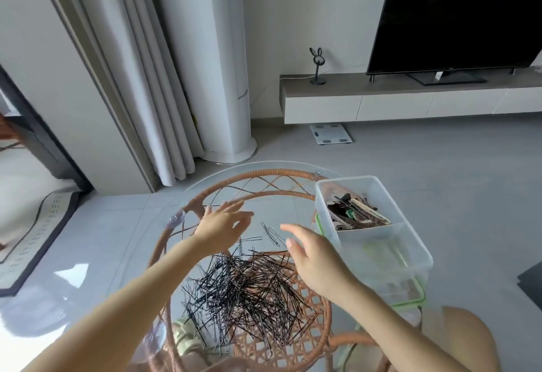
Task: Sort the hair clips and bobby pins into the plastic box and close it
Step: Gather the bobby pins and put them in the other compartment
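A big heap of black bobby pins [249,292] lies on the round glass table top [96,257]. A few stray pins [271,233] lie just beyond the heap. The clear plastic box [410,242] stands at the right; its far compartment holds brown and dark hair clips [356,211], its near compartment looks empty. A green-rimmed lid [410,302] lies under the box. My left hand [223,226] hovers open above the far left of the heap. My right hand [316,257] hovers open between the heap and the box. Neither hand holds anything.
The glass top rests on a woven rattan frame [264,173] with suction cups. Beyond it are a grey tiled floor, a white column unit [217,78], curtains, a scale [331,134], and a TV [457,16] on a low cabinet.
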`<move>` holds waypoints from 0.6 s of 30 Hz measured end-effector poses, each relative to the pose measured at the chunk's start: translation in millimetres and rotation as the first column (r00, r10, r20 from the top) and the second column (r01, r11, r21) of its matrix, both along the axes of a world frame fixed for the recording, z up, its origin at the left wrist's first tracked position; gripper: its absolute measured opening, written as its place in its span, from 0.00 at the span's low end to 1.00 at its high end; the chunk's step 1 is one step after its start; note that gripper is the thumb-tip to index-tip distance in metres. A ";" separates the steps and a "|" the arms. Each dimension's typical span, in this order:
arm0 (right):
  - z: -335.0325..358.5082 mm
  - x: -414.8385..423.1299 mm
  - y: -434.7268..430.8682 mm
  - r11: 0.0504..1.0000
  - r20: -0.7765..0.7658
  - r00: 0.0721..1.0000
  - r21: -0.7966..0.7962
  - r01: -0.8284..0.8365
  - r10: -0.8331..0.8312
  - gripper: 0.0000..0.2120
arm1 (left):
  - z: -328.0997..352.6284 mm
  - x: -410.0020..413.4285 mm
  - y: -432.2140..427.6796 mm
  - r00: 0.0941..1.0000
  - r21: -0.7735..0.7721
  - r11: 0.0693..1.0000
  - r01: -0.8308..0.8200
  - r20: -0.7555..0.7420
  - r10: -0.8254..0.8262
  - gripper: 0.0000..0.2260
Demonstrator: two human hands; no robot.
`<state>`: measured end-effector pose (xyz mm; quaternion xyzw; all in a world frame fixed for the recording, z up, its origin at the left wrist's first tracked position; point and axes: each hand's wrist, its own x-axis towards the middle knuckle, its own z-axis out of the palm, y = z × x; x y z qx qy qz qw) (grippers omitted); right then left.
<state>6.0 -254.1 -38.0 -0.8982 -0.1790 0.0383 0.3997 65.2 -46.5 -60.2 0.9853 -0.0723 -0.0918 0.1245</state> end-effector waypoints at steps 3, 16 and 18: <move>-37.0 19.2 23.8 0.982 -0.093 0.992 -0.179 0.062 -0.080 0.21 | -26.4 -21.2 30.8 0.996 0.036 0.995 -0.092 0.014 0.092 0.21; -41.4 -19.7 46.9 0.965 -0.090 0.981 -0.184 -0.188 0.174 0.22 | -28.3 -70.8 5.0 0.995 -0.479 0.875 -0.067 0.038 0.096 0.17; -30.0 -30.0 35.9 0.977 -0.138 0.972 -0.074 -0.202 0.190 0.22 | -28.8 -79.5 6.6 0.996 -0.563 0.821 -0.092 -0.036 0.087 0.16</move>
